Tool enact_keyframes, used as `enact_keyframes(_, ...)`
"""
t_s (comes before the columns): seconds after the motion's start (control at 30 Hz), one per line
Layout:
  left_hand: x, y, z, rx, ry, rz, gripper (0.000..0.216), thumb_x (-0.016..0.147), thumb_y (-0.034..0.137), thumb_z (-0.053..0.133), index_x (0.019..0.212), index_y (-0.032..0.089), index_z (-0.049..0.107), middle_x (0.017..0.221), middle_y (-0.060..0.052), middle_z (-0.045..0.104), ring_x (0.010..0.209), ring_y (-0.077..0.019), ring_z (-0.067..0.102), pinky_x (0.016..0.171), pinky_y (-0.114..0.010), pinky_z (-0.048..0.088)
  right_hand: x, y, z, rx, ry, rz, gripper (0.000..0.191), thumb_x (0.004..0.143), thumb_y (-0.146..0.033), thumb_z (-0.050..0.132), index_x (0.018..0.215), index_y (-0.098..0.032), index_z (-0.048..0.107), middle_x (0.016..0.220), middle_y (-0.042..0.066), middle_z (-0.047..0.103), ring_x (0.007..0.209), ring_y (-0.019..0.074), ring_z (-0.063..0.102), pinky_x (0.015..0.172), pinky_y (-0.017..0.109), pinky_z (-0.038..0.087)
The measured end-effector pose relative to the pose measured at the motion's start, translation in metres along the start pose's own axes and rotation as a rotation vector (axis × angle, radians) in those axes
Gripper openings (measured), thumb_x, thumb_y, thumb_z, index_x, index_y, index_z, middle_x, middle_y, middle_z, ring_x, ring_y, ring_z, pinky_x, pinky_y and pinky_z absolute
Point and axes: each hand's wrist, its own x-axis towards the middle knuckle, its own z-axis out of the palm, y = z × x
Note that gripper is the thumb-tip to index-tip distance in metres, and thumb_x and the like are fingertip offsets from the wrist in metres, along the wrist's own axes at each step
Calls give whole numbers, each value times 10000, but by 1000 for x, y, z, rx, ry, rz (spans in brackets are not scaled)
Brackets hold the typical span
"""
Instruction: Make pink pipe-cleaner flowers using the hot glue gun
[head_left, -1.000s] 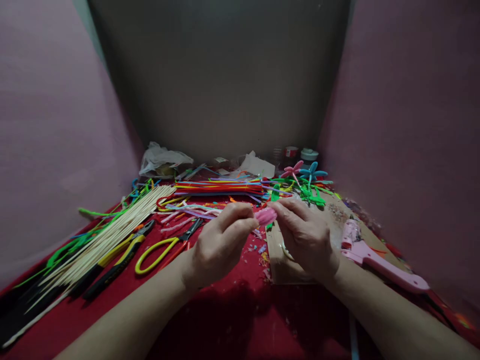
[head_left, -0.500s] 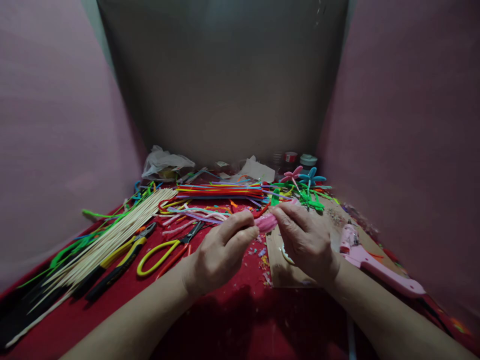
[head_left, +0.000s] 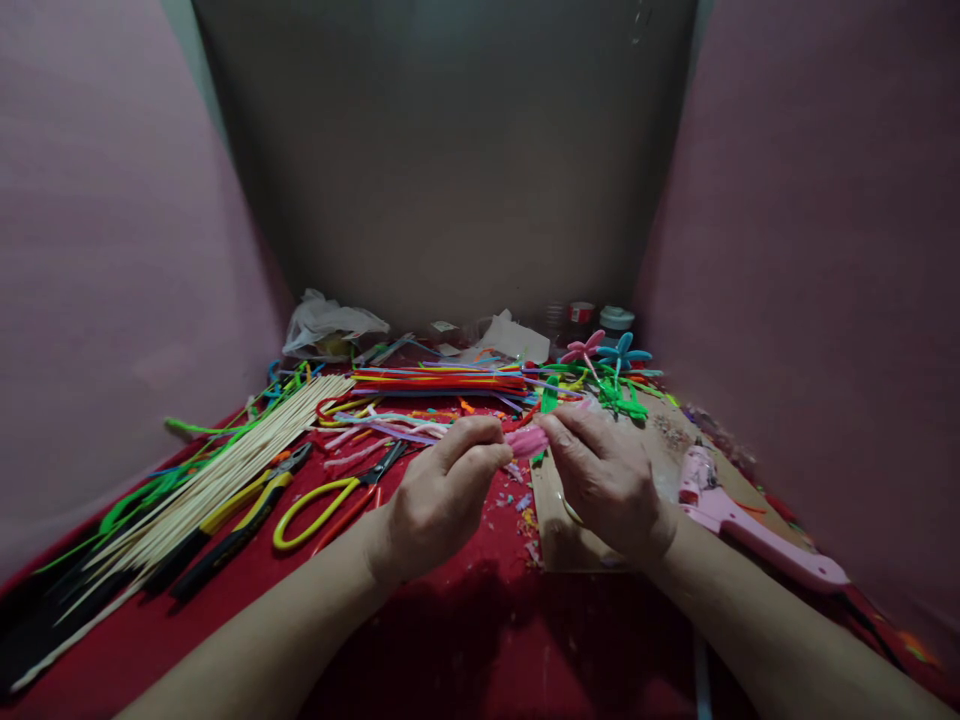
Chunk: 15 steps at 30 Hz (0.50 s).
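Note:
Both my hands meet over the middle of a red cloth (head_left: 465, 620). My left hand (head_left: 442, 495) and my right hand (head_left: 604, 480) pinch the two ends of a small pink pipe-cleaner piece (head_left: 526, 441), fingers closed on it. Just under my right hand lies a brown cardboard sheet (head_left: 559, 535). Yellow-handled scissors (head_left: 330, 497) lie a little left of my left hand.
A bundle of wooden skewers (head_left: 217, 478) and yellow-black pliers (head_left: 240, 515) lie at the left. Coloured pipe cleaners (head_left: 439, 380) stretch across the back, with pink and blue pipe-cleaner flowers (head_left: 604, 352) at back right. A pink glue gun (head_left: 750, 535) lies at the right. Cardboard walls enclose the space.
My hands have drawn slightly closer together on the pink piece, which shows less between the fingers. The view has shifted a little; nothing else moved.

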Motion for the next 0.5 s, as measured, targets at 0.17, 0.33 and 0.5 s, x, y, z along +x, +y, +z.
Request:
enact_keyframes(0.17,1,0,2,-1,4,-15,224,800,-17,482,944,149,522,906,-45,562,824,-90,558,723,-195,495,1,-1,3,82,-41,82,243,835,-34,447,991,-81,627,880,133,656,785,177,602,695,290,496)
enact_keyframes(0.33,0,-2,6,-86,52,-112,318,788,39,553,1069,170,485,954,-53,568,820,-107,577,736,-239,513,5,-2,5,293,-108,297,222,850,-104,447,885,-130,665,772,76,632,692,145,573,637,257,471)
enact_keyframes(0.5,1,-10,2,-216,150,-401,261,799,96,550,1044,178,512,990,-58,557,724,-91,592,670,-240,522,10,6,6,934,-159,853,188,842,-269,535,806,-158,682,591,-1,561,488,91,503,466,216,427)
